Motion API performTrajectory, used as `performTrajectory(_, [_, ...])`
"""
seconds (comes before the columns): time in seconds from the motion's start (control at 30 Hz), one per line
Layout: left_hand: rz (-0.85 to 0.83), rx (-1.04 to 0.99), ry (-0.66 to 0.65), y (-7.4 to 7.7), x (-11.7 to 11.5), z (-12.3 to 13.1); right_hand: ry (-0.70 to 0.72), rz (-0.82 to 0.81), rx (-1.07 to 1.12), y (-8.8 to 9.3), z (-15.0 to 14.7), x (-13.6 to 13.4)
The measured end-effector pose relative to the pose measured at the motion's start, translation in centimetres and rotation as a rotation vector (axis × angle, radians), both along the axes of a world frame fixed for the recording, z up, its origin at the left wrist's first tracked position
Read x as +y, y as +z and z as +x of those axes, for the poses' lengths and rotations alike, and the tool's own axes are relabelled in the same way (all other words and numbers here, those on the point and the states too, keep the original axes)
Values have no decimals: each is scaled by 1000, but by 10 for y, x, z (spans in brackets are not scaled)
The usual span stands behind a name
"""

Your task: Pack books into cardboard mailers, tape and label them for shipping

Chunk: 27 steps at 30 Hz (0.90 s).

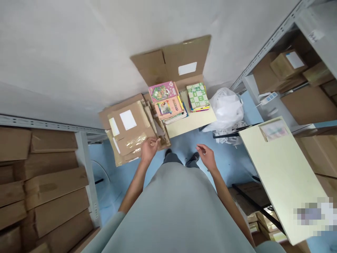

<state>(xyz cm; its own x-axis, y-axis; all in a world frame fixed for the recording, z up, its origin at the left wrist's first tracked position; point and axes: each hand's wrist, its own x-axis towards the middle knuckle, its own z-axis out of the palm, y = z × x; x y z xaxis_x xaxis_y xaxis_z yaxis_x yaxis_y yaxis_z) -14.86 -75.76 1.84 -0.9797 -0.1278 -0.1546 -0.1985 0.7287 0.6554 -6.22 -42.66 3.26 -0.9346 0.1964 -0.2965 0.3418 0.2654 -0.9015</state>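
- Flattened cardboard stack [143,130] is lying left of the pink-covered book stack [174,106], probably stiff and light; its edges are offering the best hold.
- That book stack is resting on the table [191,123], likely heavy and slide-prone, wanting support underneath.
- Left hand [149,150] is hovering half-curled, seemingly empty; contact with the cardboard is unclear.
- Right hand [207,157] is hovering loosely curled, empty.

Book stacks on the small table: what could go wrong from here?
1. The pink-topped book stack is uneven, so a nudge might send books sliding.
2. The flattened cardboard lies in staggered layers right by the left hand; if the hand caught an edge, the pile could shift, perhaps into the books.
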Motion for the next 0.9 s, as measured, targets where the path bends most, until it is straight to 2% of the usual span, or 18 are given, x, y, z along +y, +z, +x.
performTrajectory(0.13, [-318, -62, -173, -16, -70, -5, -25, 54, -3, 7, -11, -41])
performTrajectory(0.23, [-426, -164, -351, -27, -99, -12, -87, 64, 4, 12, -18, -82])
performTrajectory(0.33, [-438, -181, -442, -36, -105, -17, -119, 57, 9, 11, -21, -131])
performTrajectory(0.43, [-392, -134, -419, -39, -99, -19, -120, 35, 17, 10, -20, -179])
performTrajectory(0.5, [-356, -104, -393, -35, -97, -22, -120, 17, 33, 10, -17, -204])
performTrajectory(0.6, [-336, -69, -439, -21, -106, -32, -112, 16, 51, 13, -10, -225])
performTrajectory(0.73, [-320, 8, -480, 13, -144, -56, -110, 34, 62, 18, 0, -231])
performTrajectory(0.8, [-275, 68, -435, 36, -170, -70, -119, 40, 74, 21, 1, -231])
performTrajectory(0.9, [-254, 160, -245, 79, -212, -86, -124, 29, 110, 25, -3, -231])
